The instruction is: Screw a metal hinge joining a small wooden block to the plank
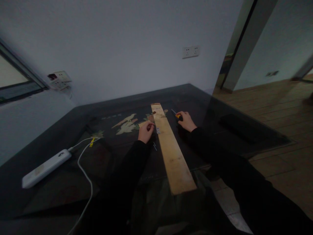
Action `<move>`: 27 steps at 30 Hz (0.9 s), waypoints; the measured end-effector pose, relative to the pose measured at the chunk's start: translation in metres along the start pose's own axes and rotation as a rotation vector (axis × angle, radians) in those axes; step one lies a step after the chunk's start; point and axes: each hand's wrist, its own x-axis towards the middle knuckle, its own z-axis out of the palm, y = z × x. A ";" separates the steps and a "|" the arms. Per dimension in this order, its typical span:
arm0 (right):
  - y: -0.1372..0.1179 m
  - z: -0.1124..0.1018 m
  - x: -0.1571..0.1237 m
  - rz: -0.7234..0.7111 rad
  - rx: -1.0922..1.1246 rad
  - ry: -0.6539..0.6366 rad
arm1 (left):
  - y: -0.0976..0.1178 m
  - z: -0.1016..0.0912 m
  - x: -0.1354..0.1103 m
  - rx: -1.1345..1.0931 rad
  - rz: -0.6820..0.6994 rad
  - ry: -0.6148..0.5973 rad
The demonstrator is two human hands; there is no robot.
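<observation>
A long pale wooden plank (pixel 171 150) lies on the dark glass table (pixel 73 182), running away from me. My left hand (pixel 146 131) rests just left of the plank, fingers curled in a pinch on something small I cannot make out, close to a small metal piece (pixel 157 130) on the wood. My right hand (pixel 186 121) lies right of the plank, closed round a screwdriver (pixel 177 115) with a yellow and black handle, its thin shaft pointing up and left. A few small screws (pixel 155 146) lie on the table beside the plank.
A white power strip (pixel 46 168) with a white cable (pixel 85 173) lies at the left of the table. Wall sockets (pixel 190 51) sit on the far wall. A wooden floor (pixel 276 107) and a doorway lie to the right.
</observation>
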 end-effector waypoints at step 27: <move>-0.028 -0.005 -0.024 -0.010 -0.397 -0.254 | -0.004 0.003 0.000 -0.042 0.018 -0.102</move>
